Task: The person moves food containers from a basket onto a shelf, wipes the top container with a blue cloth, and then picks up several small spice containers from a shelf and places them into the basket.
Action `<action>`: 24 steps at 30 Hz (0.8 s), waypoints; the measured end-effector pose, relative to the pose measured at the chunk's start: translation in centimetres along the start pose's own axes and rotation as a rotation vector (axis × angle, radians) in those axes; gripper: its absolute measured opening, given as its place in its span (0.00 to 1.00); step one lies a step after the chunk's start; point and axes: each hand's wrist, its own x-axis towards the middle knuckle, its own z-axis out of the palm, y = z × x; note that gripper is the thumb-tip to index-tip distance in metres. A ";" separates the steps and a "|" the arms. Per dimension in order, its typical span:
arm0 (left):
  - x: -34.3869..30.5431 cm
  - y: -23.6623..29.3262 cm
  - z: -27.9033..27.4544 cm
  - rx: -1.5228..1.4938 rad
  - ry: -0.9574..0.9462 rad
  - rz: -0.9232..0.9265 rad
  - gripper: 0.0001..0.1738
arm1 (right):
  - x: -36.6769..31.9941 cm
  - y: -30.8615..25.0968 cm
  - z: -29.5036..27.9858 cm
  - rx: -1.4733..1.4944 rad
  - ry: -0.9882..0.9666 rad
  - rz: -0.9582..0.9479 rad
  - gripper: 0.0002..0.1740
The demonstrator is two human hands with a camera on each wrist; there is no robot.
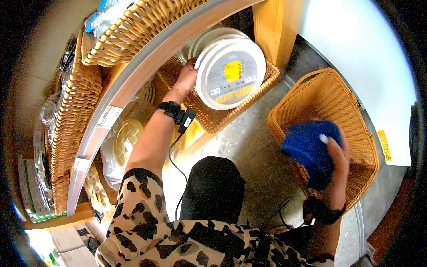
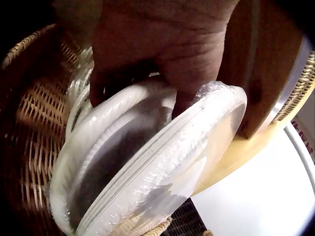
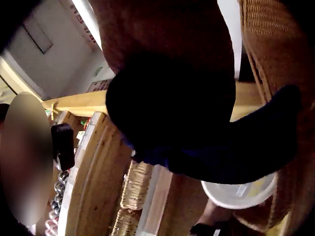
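My left hand [image 1: 187,79] grips the rim of a film-wrapped pack of white plates [image 1: 231,73] with a grey and yellow NATURE label. In the left wrist view the pack [image 2: 162,172] leans away from another wrapped white pack [image 2: 64,177], and the left hand [image 2: 167,44] reaches down between them. Both packs are in a low wicker basket [image 1: 213,120] on the shelf. On the other side, my right hand [image 1: 339,164] holds a bunched deep-blue cloth [image 1: 311,142] over a tall tan basket [image 1: 351,95]. That cloth [image 3: 236,152] is mostly dark in the right wrist view.
A curved shelf edge [image 1: 133,66] with price tags runs above the left forearm. More wicker baskets [image 1: 73,129] with wrapped goods line the upper left. A wooden post [image 1: 278,31] stands behind the plates, and a white panel [image 1: 360,53] rises behind the tall basket.
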 end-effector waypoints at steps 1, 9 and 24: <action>0.7 -1.2 0.0 -0.024 0.023 0.031 0.30 | 0.7 -0.3 2.2 -0.132 0.030 0.051 0.25; -1.0 2.8 0.3 0.135 0.041 -0.050 0.31 | 11.1 10.9 8.7 -0.411 -0.231 -0.041 0.27; 2.9 -1.7 -2.6 0.058 -0.184 0.053 0.42 | 17.9 13.1 13.1 -0.711 -0.206 -0.110 0.35</action>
